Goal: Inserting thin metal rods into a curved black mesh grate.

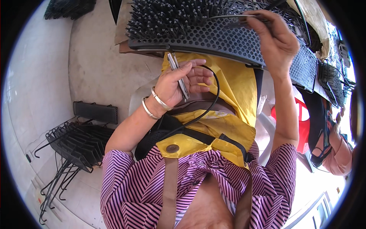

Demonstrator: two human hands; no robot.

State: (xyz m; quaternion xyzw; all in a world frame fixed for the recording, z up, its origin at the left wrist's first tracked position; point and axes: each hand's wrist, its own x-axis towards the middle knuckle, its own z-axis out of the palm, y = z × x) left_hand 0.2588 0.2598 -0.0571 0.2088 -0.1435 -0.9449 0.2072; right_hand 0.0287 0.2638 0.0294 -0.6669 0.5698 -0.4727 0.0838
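Observation:
My left hand (170, 84), with two bracelets at its wrist, holds a small bundle of thin silver metal strips (172, 61) under the thumb. Its other fingers are loosely curled and point right. Farther off to the right, my right hand (281, 45) is raised over a black perforated tray (225, 38). Between its thumb and fingertips it pinches thin metal strips (234, 16), whose ends stretch left over the tray. A dense mass of black upright pieces with shiny tips (167, 19) stands on the tray's left part, beside those ends.
A yellow apron (232, 87) covers my lap, with a black cable (218, 86) looping across it. Black hooked racks (76, 141) lie at the left by the wall. At the right are a red stool (303, 131), another person (335, 152) and more black pieces (331, 82).

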